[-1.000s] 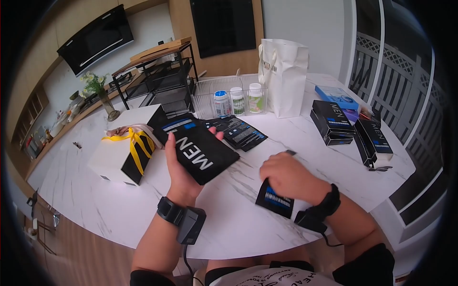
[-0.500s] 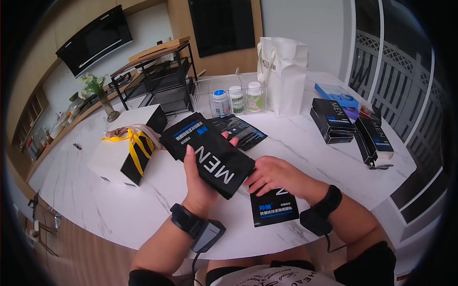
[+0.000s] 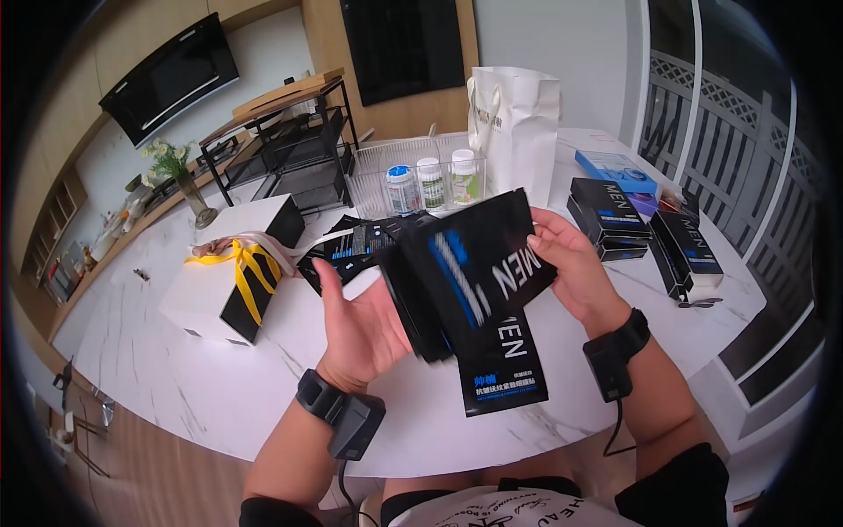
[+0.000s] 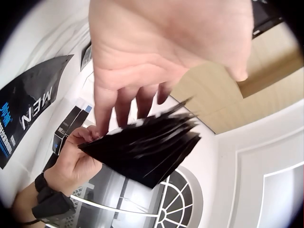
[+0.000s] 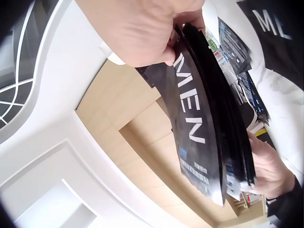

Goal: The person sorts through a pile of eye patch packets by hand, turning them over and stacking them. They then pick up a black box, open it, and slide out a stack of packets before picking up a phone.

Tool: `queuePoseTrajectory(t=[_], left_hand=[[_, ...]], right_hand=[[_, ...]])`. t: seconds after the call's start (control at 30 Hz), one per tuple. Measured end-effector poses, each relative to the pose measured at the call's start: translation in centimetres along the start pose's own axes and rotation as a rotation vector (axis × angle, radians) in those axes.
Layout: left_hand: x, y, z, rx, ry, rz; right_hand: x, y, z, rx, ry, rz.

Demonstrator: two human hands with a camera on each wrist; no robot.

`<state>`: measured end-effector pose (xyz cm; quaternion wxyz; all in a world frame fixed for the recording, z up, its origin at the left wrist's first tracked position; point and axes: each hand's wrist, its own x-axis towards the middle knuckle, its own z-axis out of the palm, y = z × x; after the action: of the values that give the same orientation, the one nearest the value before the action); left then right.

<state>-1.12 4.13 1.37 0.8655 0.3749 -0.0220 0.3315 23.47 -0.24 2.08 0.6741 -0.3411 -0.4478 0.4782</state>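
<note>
A stack of black MEN pouches (image 3: 479,263) is pinched at its right end by the right hand (image 3: 575,268); the right wrist view shows thumb and fingers on the stack's edge (image 5: 197,104). The left hand (image 3: 364,329) is spread, palm up, its fingers beside or behind the stack's other end. In the left wrist view the straight fingers of the left hand (image 4: 166,52) reach toward the fanned pouches (image 4: 142,149). Beneath the stack, one pouch (image 3: 502,378) lies flat on the table. More dark pouches (image 3: 356,241) lie behind the left hand.
A white box with yellow ribbon (image 3: 228,272) stands left. Behind are a clear organizer (image 3: 369,189) with bottles (image 3: 430,184) and a white paper bag (image 3: 518,132). Black MEN boxes (image 3: 610,215) and a blue box (image 3: 615,169) sit at the right.
The stack has passed from the left hand's grip to the right hand, which has risen and moved right. The left hand has opened. The lone pouch on the table is uncovered by the right hand.
</note>
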Motion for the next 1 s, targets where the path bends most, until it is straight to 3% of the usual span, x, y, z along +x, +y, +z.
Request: queuePoseTrajectory(t=[0.07, 0.17, 0.2, 0.27, 0.3, 0.37, 0.43, 0.5, 0.53, 0.57, 0.63, 0.67, 0.83, 0.93, 1.0], left_hand=[[-0.3, 0.4, 0.2, 0.02, 0.128, -0.216], [0.1, -0.6, 0.7, 0.268, -0.015, -0.34], [-0.4, -1.1, 0.5, 0.086, 0.03, -0.376], [-1.1, -1.3, 1.4, 0.25, 0.072, -0.457], [-1.2, -1.2, 2.2, 0.416, 0.114, -0.538], [-0.6, -1.7, 2.3, 0.382, 0.22, -0.619], [-0.4, -2.2, 2.2, 0.416, 0.229, -0.497], [-0.2, -2.6, 2.0, 0.372, 0.251, -0.344], [0.0, -2.3, 2.0, 0.309, 0.327, -0.342], [0.2, -2.5, 1.3, 0.273, 0.399, -0.256], [0.5, -2.2, 1.1, 0.162, 0.42, -0.132], [0.6, -2.1, 0.8, 0.173, 0.442, -0.095], [0.7, -2.6, 0.5, 0.232, 0.476, -0.042], [0.7, -2.6, 0.8, 0.233, 0.505, -0.05], [0.8, -2.5, 0.2, 0.232, 0.506, -0.064]], right_hand=[[0.0, -0.1, -0.1, -0.078, -0.127, 0.027], [-1.1, -1.2, 1.5, -0.248, -0.278, 0.087], [-1.3, -1.0, 1.9, -0.25, -0.281, 0.089], [-1.6, -0.5, 2.4, -0.292, -0.383, 0.068], [-1.6, -0.4, 2.3, -0.293, -0.382, 0.069], [-1.5, -0.1, 2.0, -0.331, -0.353, 0.093], [-1.5, 0.0, 2.0, -0.368, -0.307, 0.087], [-1.5, 0.1, 2.5, -0.112, -0.04, 0.108], [-1.2, 0.4, 2.2, -0.07, 0.003, 0.133], [-1.2, 0.2, 2.0, -0.071, 0.003, 0.134], [-1.4, -0.3, 1.9, -0.348, -0.094, 0.215], [-1.2, 1.0, 1.9, -0.409, -0.155, 0.067], [-1.4, 1.9, 1.9, -0.486, -0.165, 0.049], [-1.4, 1.9, 1.8, -0.516, -0.151, 0.164], [-1.1, 2.4, 1.2, -0.704, -0.174, -0.06]])
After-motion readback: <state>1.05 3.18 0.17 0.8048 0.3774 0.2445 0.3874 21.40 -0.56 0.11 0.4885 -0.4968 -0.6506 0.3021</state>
